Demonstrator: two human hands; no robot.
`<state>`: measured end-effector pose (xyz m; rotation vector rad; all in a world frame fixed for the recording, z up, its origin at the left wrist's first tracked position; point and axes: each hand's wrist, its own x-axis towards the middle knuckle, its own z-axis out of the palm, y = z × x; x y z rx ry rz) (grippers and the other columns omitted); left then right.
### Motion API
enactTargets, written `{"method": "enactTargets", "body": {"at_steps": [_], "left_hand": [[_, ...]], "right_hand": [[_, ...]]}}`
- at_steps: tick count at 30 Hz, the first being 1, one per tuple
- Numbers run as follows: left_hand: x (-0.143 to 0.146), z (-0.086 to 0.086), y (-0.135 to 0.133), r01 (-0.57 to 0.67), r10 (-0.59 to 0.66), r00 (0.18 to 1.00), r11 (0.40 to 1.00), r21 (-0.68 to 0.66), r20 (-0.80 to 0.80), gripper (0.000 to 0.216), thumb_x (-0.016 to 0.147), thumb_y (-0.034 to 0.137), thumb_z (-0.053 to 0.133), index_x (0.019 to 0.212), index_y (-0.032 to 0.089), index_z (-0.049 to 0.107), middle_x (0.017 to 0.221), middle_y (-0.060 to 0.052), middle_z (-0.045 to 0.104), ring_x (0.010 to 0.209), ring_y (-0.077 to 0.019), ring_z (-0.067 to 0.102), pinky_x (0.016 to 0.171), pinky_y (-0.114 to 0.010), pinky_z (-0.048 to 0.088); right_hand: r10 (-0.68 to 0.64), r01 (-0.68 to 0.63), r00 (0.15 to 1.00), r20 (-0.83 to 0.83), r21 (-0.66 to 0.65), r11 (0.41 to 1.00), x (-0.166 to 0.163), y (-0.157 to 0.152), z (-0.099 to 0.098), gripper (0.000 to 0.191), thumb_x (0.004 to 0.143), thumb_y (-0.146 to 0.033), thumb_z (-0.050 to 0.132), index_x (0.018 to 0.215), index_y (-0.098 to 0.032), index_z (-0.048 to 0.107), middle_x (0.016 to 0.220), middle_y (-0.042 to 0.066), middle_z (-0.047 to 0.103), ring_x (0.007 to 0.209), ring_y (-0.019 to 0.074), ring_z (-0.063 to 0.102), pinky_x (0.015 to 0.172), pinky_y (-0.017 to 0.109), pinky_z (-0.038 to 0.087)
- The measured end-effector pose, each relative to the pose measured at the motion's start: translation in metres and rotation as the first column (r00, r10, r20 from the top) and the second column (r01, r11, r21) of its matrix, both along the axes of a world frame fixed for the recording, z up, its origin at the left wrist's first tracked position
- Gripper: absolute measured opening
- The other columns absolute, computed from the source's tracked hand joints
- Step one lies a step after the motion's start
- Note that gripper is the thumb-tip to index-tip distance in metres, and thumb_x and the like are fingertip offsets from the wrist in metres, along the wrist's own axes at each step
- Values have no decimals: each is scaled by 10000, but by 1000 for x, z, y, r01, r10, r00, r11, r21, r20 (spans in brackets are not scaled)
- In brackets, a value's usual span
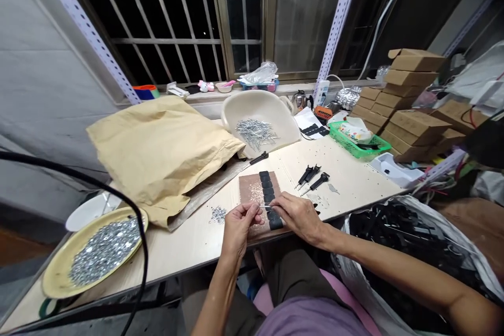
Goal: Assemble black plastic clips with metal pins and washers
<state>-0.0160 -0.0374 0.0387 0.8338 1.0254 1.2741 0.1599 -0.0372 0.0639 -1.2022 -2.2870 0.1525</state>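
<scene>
Between my two hands runs a thin metal pin, held level above a brown board. The fingertips of my left hand are pinched on one end of it. At the other end, the fingers of my right hand are closed, hiding that tip. A row of black rubbery blocks lies along the board under the hands. Left of the board is a small pile of metal washers. Several black plastic pieces with metal shafts lie to the right.
A beige basin holds many loose metal pins. On the left are a yellow plate of washers and a big brown paper sack. A green basket and cardboard boxes stand right; a bag of black parts sits below.
</scene>
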Motion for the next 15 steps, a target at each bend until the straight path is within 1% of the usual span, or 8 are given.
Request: {"method": "enactTargets", "body": {"at_steps": [3,5,8,10,13,15], "left_hand": [[3,-4,1,-70,71,997,997,25,-37,284,649,380,738,730,117,667,634,-13,629,505,-81,538,546,-222,498],[4,-5,2,-134,138,987,990,51,-79,280,651,385,731,715,122,661,624,-8,626,498,-85,543,534,-222,489],[2,-4,0,-229,241,955,970,86,-172,265,663,381,718,689,126,649,606,-3,625,485,-89,550,520,-217,472],[0,-1,-3,-269,287,930,957,103,-230,257,667,371,716,664,127,638,590,0,618,471,-86,545,506,-210,457],[-2,3,-9,-266,283,927,959,98,-245,262,668,375,712,661,127,627,588,7,607,458,-79,533,483,-204,442],[-1,4,-11,-254,259,939,966,55,-225,281,657,389,718,664,127,616,582,13,596,441,-74,518,458,-202,434]], "right_hand": [[12,-15,999,-46,-48,999,-1,5,-6,183,936,-269,415,972,-222,588,876,24,641,760,128,607,662,231,441],[18,-20,999,-42,-44,999,-3,10,-10,187,934,-275,418,978,-218,591,885,28,646,779,132,610,671,231,438],[53,-53,998,-17,-23,998,-8,16,-12,213,939,-295,409,950,-208,604,872,34,645,787,132,608,663,223,424],[89,-91,995,-46,-50,995,-10,19,-12,210,938,-304,413,933,-209,601,864,26,644,784,129,606,659,220,418],[133,-146,983,-124,-99,984,-12,22,-13,164,924,-303,450,942,-218,590,882,10,650,792,129,603,662,221,417],[160,-173,977,-137,-84,981,-10,24,-15,149,918,-295,468,952,-222,593,886,6,652,786,127,598,657,222,412]]}}
